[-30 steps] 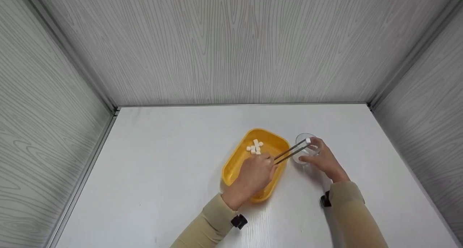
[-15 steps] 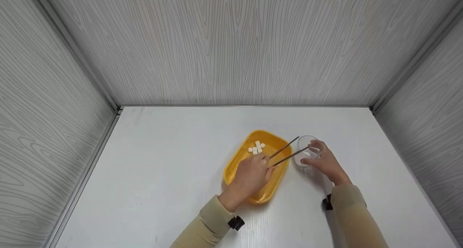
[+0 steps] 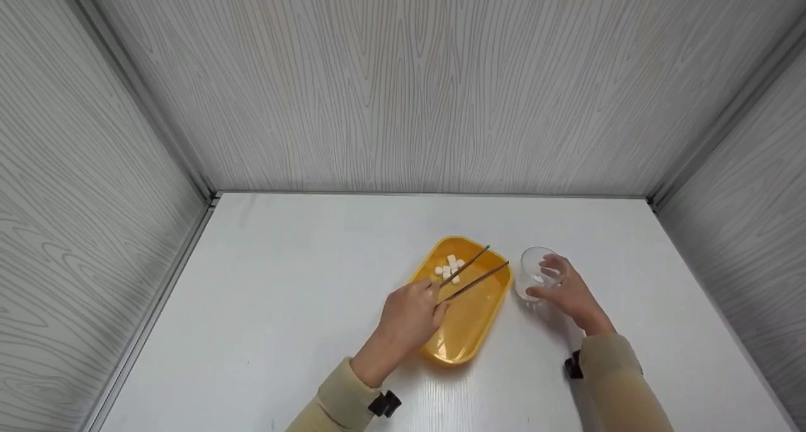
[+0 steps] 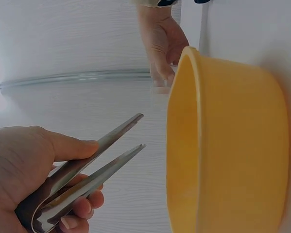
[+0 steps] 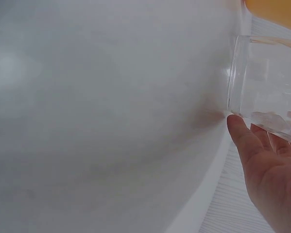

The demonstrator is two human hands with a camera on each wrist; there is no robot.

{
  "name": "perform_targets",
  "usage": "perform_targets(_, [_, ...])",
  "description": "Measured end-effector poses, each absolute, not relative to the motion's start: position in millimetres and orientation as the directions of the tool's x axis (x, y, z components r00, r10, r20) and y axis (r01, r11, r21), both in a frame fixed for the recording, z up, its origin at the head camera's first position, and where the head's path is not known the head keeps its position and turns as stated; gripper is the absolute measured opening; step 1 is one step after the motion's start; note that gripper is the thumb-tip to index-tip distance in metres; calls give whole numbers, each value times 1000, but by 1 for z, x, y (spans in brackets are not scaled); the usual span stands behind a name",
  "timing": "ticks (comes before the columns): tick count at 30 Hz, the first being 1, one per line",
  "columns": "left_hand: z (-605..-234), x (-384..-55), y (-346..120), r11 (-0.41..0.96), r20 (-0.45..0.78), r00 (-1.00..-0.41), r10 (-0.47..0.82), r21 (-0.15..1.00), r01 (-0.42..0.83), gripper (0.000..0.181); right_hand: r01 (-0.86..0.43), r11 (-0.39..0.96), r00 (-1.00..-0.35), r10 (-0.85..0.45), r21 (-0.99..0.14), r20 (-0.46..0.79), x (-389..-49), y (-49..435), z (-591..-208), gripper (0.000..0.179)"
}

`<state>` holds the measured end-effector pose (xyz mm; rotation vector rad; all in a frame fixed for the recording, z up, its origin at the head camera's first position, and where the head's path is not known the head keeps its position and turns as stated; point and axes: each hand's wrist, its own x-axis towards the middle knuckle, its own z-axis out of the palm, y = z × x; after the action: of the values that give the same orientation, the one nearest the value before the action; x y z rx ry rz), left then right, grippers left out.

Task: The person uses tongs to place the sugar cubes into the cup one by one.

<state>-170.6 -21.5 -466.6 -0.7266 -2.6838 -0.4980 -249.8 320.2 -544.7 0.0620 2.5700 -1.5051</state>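
Note:
My left hand grips metal tongs above the yellow tray. The arms of the tongs stand apart, and nothing is between their tips; the left wrist view shows thumb and fingers on either side of the tongs. Several small white cubes lie together at the far left part of the tray, beside the tongs. To the right of the tray a clear glass stands upright on the table. My right hand holds its right side with curved fingers and thumb. What lies inside the glass is hard to make out.
A white table carries everything. Grey wood-grain panels rise behind it and at both sides. The glass stands close to the tray's right edge.
A second ago the tongs held a white cube over the glass. Their tips then parted and the cube left them. My left hand has drawn back left over the tray; my right stays at the glass.

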Motion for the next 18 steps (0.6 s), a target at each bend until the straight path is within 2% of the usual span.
perform_targets(8, [-473,-161,-40,824,389,-836,387,261,503,32,123,501,-986,-36,-856,-162,-249,320,-546,94])
perform_targets(18, [-476,-153,-58,825,381,-864,329,328,459,29,104,441,-986,-69,-892,-149,-247,321,-545,92])
